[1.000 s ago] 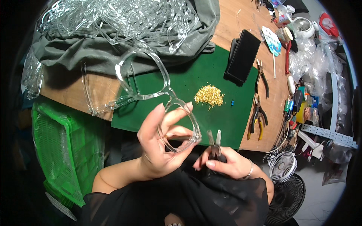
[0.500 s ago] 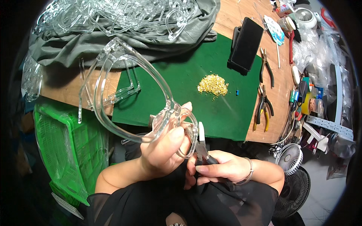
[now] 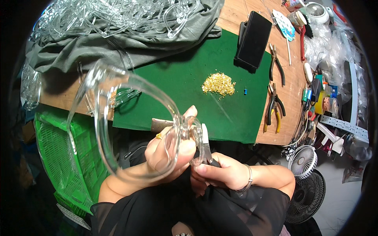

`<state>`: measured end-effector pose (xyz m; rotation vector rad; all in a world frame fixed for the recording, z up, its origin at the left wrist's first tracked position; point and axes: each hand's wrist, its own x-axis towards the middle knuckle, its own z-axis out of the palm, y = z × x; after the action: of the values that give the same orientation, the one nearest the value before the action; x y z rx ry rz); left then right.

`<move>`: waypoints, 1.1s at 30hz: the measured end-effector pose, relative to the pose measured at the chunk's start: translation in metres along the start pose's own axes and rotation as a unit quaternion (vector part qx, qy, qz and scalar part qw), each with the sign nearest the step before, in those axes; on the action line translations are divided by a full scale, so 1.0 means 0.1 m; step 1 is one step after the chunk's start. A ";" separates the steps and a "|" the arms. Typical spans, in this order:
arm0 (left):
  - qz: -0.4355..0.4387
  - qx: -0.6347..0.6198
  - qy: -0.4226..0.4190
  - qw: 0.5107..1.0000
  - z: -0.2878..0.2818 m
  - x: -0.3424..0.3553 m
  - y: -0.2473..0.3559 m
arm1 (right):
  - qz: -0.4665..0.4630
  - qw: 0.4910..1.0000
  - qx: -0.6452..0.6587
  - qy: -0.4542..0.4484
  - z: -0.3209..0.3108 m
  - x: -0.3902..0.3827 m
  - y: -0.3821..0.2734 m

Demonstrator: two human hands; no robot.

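A clear plastic eyeglass frame (image 3: 100, 133) is held up in front of me, its larger rim tilted toward the left. My left hand (image 3: 162, 151) grips it near the bridge, the thumb pressed on the clear plastic. A yellow ring shows on one finger. My right hand (image 3: 223, 171) is closed around pliers (image 3: 207, 146) with a white-faced jaw, which stand upright against the smaller-looking rim of the frame. Whether the jaws pinch the plastic cannot be made out. Behind, on the green mat (image 3: 177, 74), lies a pile of small gold-coloured metal bits (image 3: 219, 84).
Heaped clear frames (image 3: 118, 17) rest on grey cloth (image 3: 149, 55) at the back left; another frame (image 3: 125, 96) lies below. At right are a black phone-like device (image 3: 255, 41), a blue pin (image 3: 245, 91) and two pliers (image 3: 277, 67). A green basket (image 3: 71, 145) stands left; fans (image 3: 302, 161) right.
The eyeglass frame has turned and tipped, its large rim now lower and nearer. Both hands have shifted slightly, and the pliers have moved a little left along with the frame.
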<state>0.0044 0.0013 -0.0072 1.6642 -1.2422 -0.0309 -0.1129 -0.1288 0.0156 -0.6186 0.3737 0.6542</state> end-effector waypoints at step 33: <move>-0.311 -0.546 0.092 0.772 -0.06 0.14 0.10 | -0.182 0.557 -0.677 0.444 -1.05 0.25 -0.32</move>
<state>0.0074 -0.0044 0.0105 0.8920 -0.2764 -0.8240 -0.0872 -0.2048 -0.0631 -2.5252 0.6085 0.0096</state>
